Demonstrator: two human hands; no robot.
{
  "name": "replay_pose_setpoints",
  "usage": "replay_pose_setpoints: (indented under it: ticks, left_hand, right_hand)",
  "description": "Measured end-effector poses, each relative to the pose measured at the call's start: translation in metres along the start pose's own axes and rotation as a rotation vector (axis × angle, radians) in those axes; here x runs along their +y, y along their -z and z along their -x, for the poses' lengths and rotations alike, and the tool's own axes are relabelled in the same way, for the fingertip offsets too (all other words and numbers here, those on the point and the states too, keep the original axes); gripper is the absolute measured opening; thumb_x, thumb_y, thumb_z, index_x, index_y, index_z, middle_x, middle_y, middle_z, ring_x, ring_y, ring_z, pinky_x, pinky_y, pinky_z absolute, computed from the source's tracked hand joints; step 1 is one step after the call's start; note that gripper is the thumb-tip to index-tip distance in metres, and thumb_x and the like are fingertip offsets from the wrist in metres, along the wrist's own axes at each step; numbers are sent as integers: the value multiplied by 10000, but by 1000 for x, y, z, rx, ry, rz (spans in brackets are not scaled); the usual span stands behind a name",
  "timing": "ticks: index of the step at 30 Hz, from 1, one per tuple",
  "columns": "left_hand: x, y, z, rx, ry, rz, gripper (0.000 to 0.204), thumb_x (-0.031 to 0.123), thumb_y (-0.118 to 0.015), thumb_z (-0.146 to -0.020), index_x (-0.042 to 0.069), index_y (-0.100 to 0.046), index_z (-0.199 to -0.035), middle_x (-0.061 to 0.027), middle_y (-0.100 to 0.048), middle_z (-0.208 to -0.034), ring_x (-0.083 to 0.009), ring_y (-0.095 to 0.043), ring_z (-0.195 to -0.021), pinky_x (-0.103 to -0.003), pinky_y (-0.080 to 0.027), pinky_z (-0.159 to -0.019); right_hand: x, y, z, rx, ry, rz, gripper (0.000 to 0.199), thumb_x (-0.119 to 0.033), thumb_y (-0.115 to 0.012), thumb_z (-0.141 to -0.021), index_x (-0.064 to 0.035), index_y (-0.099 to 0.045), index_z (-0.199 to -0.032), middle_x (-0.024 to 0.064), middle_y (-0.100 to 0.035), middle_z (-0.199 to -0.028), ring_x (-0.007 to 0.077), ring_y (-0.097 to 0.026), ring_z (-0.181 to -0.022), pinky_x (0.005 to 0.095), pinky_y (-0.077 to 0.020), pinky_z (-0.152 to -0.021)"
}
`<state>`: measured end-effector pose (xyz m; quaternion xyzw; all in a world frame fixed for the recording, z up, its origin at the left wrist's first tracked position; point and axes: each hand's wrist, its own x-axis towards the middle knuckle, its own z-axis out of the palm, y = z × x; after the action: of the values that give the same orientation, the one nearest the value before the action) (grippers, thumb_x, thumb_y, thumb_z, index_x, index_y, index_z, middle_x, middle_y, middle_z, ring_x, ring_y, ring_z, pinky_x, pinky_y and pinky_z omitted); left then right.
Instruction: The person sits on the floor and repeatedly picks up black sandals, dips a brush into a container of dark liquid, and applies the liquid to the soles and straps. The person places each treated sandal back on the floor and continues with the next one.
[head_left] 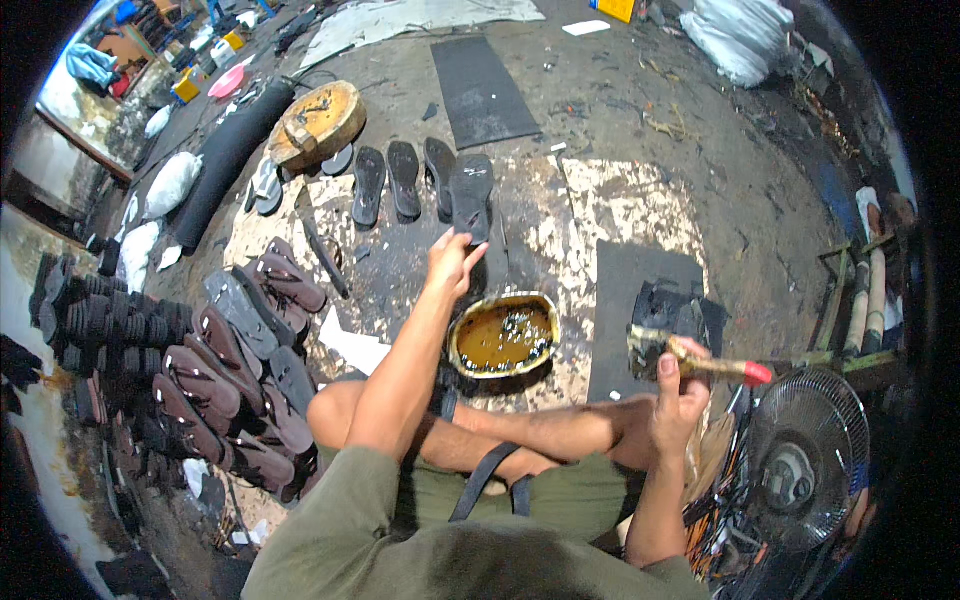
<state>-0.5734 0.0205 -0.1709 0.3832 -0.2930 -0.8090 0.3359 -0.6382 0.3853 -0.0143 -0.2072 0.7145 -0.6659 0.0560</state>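
Observation:
My left hand (452,264) reaches forward and pinches the near end of a black shoe sole (472,190). That sole overlaps one of several dark soles (402,180) lined up on the floor to its left. In my right hand (680,395) is a wide paintbrush (716,366) with a red-tipped handle, its glue-caked bristles pointing left. Between my hands sits a tub (456,362) of amber, glossy liquid, apparently glue, with a crusted rim. Beneath the brush, dark scraps lie on a black sheet (612,300).
Piles of brown and grey sandals (235,365) crowd my left side, beside stacked black soles (95,325). A round wooden block (318,125) stands far left near a black roll (235,165). A fan (808,455) is close at right. Another black sheet (483,92) lies ahead.

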Motion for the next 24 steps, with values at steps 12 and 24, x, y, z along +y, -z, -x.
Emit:
replay_pose_setpoints:
  ticks: [12,24]
  left_hand:
    - [56,29,-136,259,-917,-1424,531,271,-717,-768,61,-640,-1249,-231,-649,-1183,-431,-621,-1074,-518,-490,-958]
    - [212,217,94,231,-480,-1078,723,26,-562,-886,-2,-272,-1548,-227,-503,-1440,-301,-504,-1325,-387,-392,-1112]
  right_hand:
    - [26,46,11,103,-219,325,354,-289,-636,-1016,-13,-604,-1236,80,-615,-1163,177,-561,-1062,336,-437,-975]
    - [68,-117,-28,-706,-146,331,259,-213,-712,-934,-76,-732,-1153,151,-743,-1107,293,-666,-1134,408,-495,-990]
